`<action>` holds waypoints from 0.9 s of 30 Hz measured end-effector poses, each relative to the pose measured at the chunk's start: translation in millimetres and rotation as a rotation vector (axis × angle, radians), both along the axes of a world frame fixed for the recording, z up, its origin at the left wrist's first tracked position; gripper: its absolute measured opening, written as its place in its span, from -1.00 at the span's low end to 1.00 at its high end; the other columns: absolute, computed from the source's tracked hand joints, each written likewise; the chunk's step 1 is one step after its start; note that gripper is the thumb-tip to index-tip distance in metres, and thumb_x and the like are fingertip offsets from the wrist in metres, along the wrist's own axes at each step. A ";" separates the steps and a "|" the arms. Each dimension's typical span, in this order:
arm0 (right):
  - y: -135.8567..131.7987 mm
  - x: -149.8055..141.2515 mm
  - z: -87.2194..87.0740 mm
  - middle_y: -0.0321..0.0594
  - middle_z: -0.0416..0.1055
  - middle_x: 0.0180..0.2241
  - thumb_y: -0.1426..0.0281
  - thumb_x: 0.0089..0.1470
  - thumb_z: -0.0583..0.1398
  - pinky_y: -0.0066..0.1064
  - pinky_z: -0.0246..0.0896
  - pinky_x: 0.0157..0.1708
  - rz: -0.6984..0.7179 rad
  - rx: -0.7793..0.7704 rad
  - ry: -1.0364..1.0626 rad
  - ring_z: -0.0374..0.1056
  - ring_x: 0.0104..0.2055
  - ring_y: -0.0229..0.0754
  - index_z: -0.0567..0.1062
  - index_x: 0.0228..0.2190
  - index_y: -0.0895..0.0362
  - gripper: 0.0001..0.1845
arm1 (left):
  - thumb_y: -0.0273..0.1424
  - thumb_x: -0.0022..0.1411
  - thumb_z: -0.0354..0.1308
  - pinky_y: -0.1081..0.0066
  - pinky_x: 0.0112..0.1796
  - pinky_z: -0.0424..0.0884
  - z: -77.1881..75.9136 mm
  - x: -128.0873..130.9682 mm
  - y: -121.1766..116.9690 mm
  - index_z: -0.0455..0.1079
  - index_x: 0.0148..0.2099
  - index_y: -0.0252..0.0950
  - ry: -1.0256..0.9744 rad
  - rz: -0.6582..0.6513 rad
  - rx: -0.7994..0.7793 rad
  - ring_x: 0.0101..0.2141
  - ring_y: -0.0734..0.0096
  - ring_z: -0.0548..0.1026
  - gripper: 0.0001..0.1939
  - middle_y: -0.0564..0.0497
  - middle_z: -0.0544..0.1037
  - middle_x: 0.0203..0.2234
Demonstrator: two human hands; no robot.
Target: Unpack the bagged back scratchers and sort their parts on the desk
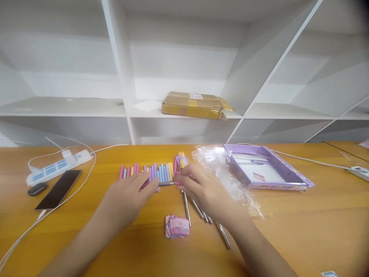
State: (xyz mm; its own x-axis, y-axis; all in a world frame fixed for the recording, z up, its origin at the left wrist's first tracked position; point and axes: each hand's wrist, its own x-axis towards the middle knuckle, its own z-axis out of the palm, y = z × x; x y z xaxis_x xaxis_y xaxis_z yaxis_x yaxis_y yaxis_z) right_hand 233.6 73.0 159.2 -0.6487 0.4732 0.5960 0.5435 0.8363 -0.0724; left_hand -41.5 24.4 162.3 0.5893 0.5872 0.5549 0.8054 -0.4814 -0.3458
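In the head view, my left hand (129,192) is closed, its thumb and fingers pinching a thin metal rod (166,184). My right hand (201,188) is closed at the rod's other end, where a bit of pink shows between the fingertips. Behind both hands lies a row of pink, blue, purple and yellow sticks (165,173), partly covered by my left hand. A cluster of small coloured pieces (181,158) sits beyond my right fingers. Several silver metal rods (186,209) lie under and in front of my right hand. Nearer me is a stack of pink cards (179,226).
Crumpled clear plastic (213,156) lies beside an open purple box (268,167) on the right. To the left are a power strip (59,166), a phone (59,189), a black mouse-like object (37,189) and white cables. A taped cardboard parcel (191,104) rests on the shelf behind.
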 end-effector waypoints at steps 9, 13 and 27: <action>11.3 7.9 0.5 -0.13 0.57 -0.15 0.48 0.47 0.17 -0.27 0.26 -0.22 -0.079 0.123 0.003 0.43 -0.18 -0.11 0.61 -0.02 0.08 -0.79 | -0.58 0.47 0.02 0.24 -0.23 0.44 4.6 -27.6 15.0 0.56 0.02 -0.21 -0.072 0.026 0.100 -0.17 0.16 0.54 -0.68 -0.13 0.63 -0.08; 42.1 50.0 8.9 -0.09 0.57 -0.09 0.46 0.42 0.24 -0.22 0.29 -0.15 -0.171 0.283 0.077 0.45 -0.12 -0.05 0.63 -0.04 0.01 -0.82 | -0.31 0.53 0.10 0.18 -0.07 0.44 20.9 -67.3 29.4 0.58 -0.07 -0.15 -0.359 0.220 0.080 -0.12 0.16 0.53 -0.79 -0.07 0.62 -0.03; 103.6 196.5 1.5 -0.06 0.58 -0.15 0.25 0.38 0.26 -0.18 0.41 0.00 -0.496 0.376 0.337 0.49 -0.10 -0.03 0.75 -0.18 -0.06 -0.79 | -0.22 0.50 0.15 0.14 0.00 0.42 17.6 -192.2 54.0 0.58 -0.16 -0.15 -0.333 0.298 0.276 -0.10 0.13 0.52 -0.77 -0.11 0.62 -0.16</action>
State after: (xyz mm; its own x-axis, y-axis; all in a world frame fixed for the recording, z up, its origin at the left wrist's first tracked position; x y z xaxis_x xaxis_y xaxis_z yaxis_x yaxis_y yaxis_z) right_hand 430.1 176.6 160.6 -0.1618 0.3877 0.9075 0.8657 0.4972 -0.0582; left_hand -233.7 78.3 179.9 0.1844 0.5081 0.8413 0.9814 -0.1422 -0.1292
